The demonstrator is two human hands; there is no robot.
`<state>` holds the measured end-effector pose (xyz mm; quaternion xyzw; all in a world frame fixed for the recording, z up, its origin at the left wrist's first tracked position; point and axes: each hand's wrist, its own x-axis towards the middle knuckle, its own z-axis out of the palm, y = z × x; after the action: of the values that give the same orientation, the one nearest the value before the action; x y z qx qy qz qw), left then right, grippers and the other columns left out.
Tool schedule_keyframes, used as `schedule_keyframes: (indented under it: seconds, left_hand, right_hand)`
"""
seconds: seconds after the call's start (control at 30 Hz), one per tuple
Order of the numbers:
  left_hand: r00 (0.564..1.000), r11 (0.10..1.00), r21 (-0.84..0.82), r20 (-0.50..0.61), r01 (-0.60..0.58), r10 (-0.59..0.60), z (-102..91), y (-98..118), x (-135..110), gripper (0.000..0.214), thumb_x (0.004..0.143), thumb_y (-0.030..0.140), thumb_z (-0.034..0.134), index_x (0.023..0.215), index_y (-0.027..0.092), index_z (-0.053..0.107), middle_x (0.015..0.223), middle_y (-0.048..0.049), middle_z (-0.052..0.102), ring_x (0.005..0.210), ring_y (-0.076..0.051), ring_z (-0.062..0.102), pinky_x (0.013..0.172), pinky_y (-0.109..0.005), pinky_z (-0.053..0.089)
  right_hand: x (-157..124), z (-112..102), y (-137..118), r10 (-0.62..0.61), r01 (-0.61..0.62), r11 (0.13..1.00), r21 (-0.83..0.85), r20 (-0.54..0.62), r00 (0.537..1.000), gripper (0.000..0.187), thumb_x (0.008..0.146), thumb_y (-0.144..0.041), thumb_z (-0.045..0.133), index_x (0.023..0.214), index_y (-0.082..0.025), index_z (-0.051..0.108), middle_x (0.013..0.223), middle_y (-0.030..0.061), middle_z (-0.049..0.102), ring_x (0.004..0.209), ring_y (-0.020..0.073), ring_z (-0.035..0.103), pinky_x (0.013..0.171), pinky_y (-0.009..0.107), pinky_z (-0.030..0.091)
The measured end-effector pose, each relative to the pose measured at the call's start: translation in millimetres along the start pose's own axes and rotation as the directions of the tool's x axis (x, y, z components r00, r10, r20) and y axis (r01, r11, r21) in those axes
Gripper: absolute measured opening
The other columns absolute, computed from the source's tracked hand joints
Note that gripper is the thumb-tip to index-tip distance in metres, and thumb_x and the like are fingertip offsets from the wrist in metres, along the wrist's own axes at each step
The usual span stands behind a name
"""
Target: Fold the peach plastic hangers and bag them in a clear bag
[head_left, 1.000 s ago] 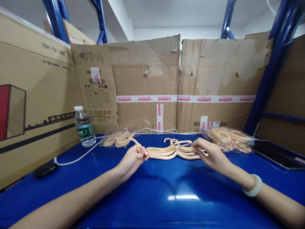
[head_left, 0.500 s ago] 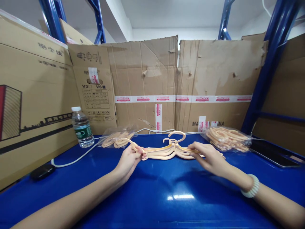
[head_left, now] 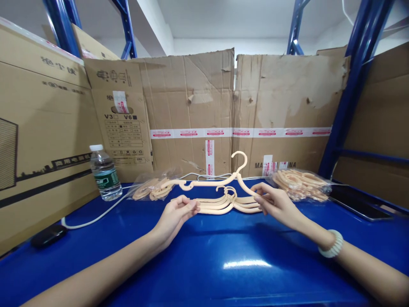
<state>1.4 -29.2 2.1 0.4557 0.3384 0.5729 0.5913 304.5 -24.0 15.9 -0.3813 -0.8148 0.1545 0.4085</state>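
Observation:
My right hand (head_left: 276,204) pinches the right arm of a peach plastic clothes hanger (head_left: 211,183), raised with its hook up and its left arm free. Below it, several matching clothes hangers (head_left: 217,209) lie nested on the blue tabletop (head_left: 204,264), hooks toward the back. At the left end of this stack is my left hand (head_left: 179,215), closed, thumb and fingertips pressed together on the hanger ends. Its fingers hide those ends, so the exact grip is partly covered.
Clear bags of peach hangers lie at back left (head_left: 153,187) and back right (head_left: 300,184). A water bottle (head_left: 106,175) and a black mouse-like object (head_left: 49,236) are at left, with a white cable (head_left: 92,225). A dark phone-like slab (head_left: 361,204) lies right. Cardboard panels (head_left: 191,111) stand behind.
The top hanger has risen off the stack, its left end leaving my left hand and swinging up. My right hand keeps hold of its right arm. The view has shifted slightly.

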Motion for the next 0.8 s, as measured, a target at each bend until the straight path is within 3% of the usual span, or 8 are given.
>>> schedule_keyframes:
  seconds: [0.13,0.23,0.37,0.43,0.47,0.57,0.63,0.8]
  left_hand:
    - [0.977,0.992,0.117,0.202,0.040,-0.063,6.8,-2.1,-11.8,0.020,0.070,0.027,0.079,0.075,0.011,0.068,0.086,-0.0119,0.070,0.077,-0.018,0.064,0.074,-0.027,0.050]
    - [0.949,0.988,0.146,0.303,0.042,-0.085,10.4,-1.2,-17.3,0.018,0.071,0.022,0.075,0.086,0.013,0.072,0.094,-0.0125,0.070,0.081,-0.019,0.064,0.076,-0.028,0.050]
    - [0.928,0.935,0.335,0.373,-0.120,-0.014,9.8,-0.5,-19.8,0.018,0.074,0.018,0.068,0.091,0.017,0.072,0.096,-0.0114,0.070,0.086,-0.023,0.065,0.080,-0.033,0.050]
    - [0.899,0.800,0.508,0.430,-0.318,0.084,9.5,-0.4,-22.6,0.019,0.079,0.016,0.061,0.095,0.019,0.072,0.096,-0.0112,0.070,0.090,-0.026,0.064,0.084,-0.037,0.048]
    - [0.862,0.697,0.573,0.489,-0.432,0.133,9.7,-0.2,-24.8,0.023,0.081,0.014,0.058,0.098,0.020,0.072,0.097,-0.0112,0.070,0.093,-0.027,0.063,0.088,-0.039,0.046]
    - [0.693,0.392,0.596,0.699,-0.701,0.176,10.8,0.1,-32.9,0.032,0.084,0.010,0.053,0.106,0.024,0.071,0.101,-0.0112,0.070,0.099,-0.029,0.060,0.094,-0.043,0.040]
    - [0.629,0.277,0.580,0.765,-0.766,0.139,11.6,-0.2,-37.0,0.033,0.086,0.011,0.052,0.110,0.025,0.070,0.103,-0.0114,0.070,0.100,-0.030,0.060,0.095,-0.044,0.038]
    - [0.652,0.159,0.637,0.756,-0.754,0.060,11.1,-1.9,-36.4,0.031,0.089,0.022,0.053,0.117,0.025,0.065,0.111,-0.0128,0.067,0.105,-0.034,0.057,0.096,-0.046,0.034]
  right_hand:
    - [2.4,-7.0,4.1,0.059,-0.064,0.993,0.103,0.047,0.997,0.023,0.094,-0.040,0.046,0.104,-0.019,0.048,0.069,-0.0024,0.052,0.049,0.0114,0.054,0.048,0.025,0.047]
    - [3.1,-11.8,5.9,0.063,-0.072,0.996,0.056,0.143,0.988,0.021,0.093,-0.037,0.048,0.098,-0.018,0.050,0.066,-0.0020,0.054,0.055,0.0130,0.056,0.052,0.025,0.046]
    - [1.6,-13.1,4.3,0.081,-0.055,0.993,-0.103,0.268,0.960,0.011,0.088,-0.027,0.052,0.089,-0.018,0.057,0.075,0.0012,0.061,0.066,0.0154,0.057,0.060,0.026,0.045]
    - [0.3,-12.1,3.3,0.100,-0.050,0.985,-0.163,0.313,0.945,0.007,0.084,-0.023,0.053,0.085,-0.018,0.058,0.074,0.0013,0.063,0.067,0.0159,0.057,0.060,0.026,0.045]
    - [-0.2,-11.5,3.0,0.104,-0.041,0.981,-0.191,0.332,0.938,0.006,0.083,-0.021,0.054,0.083,-0.017,0.059,0.074,0.0014,0.063,0.067,0.0160,0.057,0.060,0.026,0.044]
    - [-1.2,-10.6,3.5,0.089,0.021,0.958,-0.286,0.365,0.927,0.003,0.078,-0.018,0.058,0.076,-0.018,0.060,0.074,0.0018,0.064,0.068,0.0165,0.057,0.060,0.026,0.044]
    - [-1.4,-10.9,4.3,0.068,0.072,0.938,-0.340,0.382,0.922,0.003,0.075,-0.017,0.062,0.073,-0.018,0.061,0.078,0.0020,0.064,0.071,0.0166,0.057,0.063,0.026,0.044]
    - [-0.6,-13.0,5.2,0.115,0.087,0.898,-0.432,0.420,0.900,0.004,0.075,-0.018,0.064,0.072,-0.018,0.062,0.073,0.0012,0.062,0.065,0.0151,0.056,0.058,0.024,0.040]
